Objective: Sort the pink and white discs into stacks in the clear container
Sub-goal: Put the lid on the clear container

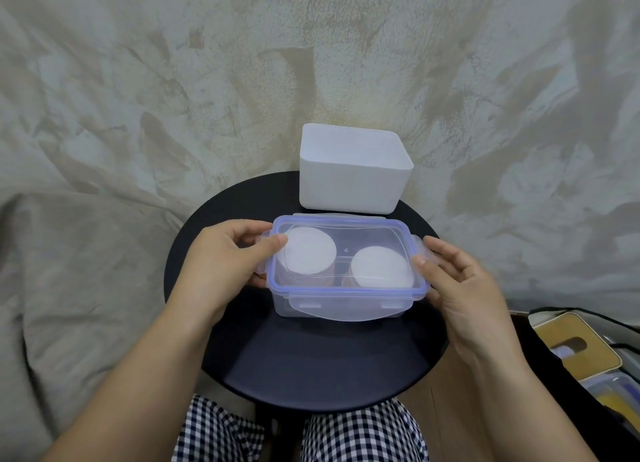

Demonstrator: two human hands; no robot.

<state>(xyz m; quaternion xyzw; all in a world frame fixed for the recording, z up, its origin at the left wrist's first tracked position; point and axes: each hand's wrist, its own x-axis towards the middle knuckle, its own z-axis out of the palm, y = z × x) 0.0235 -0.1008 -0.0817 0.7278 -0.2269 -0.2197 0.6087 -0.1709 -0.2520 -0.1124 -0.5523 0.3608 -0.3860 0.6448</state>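
Observation:
The clear container sits on a round black table, covered by a clear lid with a blue rim. Through the lid I see two stacks of discs: the left stack looks pale pink on top, the right stack whitish. My left hand grips the container's left end, thumb on the lid's corner by the side clip. My right hand rests against the right end, thumb on the lid's rim, fingers by the right clip.
A white opaque tub stands just behind the container at the table's far edge. A crumpled beige cloth covers the surroundings. At the right, a dark bag holds boxes. My checkered-trousered knees are under the table's near edge.

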